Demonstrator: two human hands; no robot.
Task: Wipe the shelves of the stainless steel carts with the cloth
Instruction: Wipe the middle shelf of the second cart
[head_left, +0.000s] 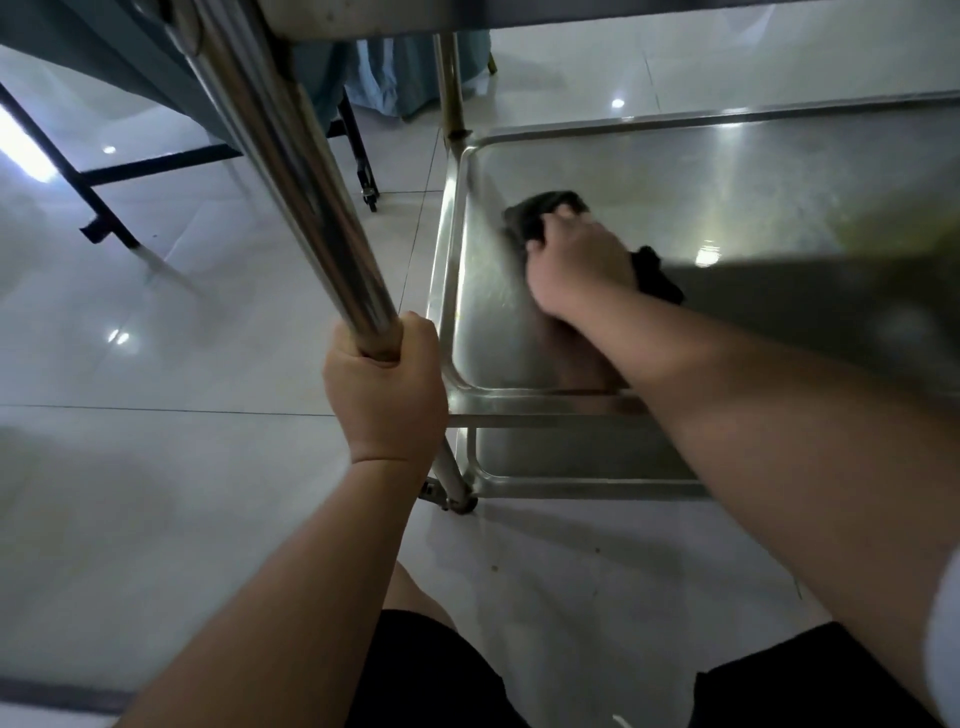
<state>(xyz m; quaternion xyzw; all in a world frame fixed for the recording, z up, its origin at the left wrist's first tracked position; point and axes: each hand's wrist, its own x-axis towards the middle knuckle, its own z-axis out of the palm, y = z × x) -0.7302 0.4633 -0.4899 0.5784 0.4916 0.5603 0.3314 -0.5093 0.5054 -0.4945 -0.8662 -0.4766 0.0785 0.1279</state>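
Note:
A stainless steel cart stands in front of me, seen from low down. My left hand (387, 384) grips its near upright post (291, 171). My right hand (576, 262) holds a dark cloth (540, 210) pressed on the middle shelf (753, 171), close to the shelf's left rim. Part of the cloth sticks out from under my wrist on the right. A lower shelf (571, 457) shows beneath. The underside of the top shelf runs along the upper edge of the view.
A caster wheel (460, 501) sits at the cart's near left foot on the glossy tiled floor (156, 338). A black-framed table (104, 171) with a teal cover stands at the left rear. My knees in dark shorts are at the bottom.

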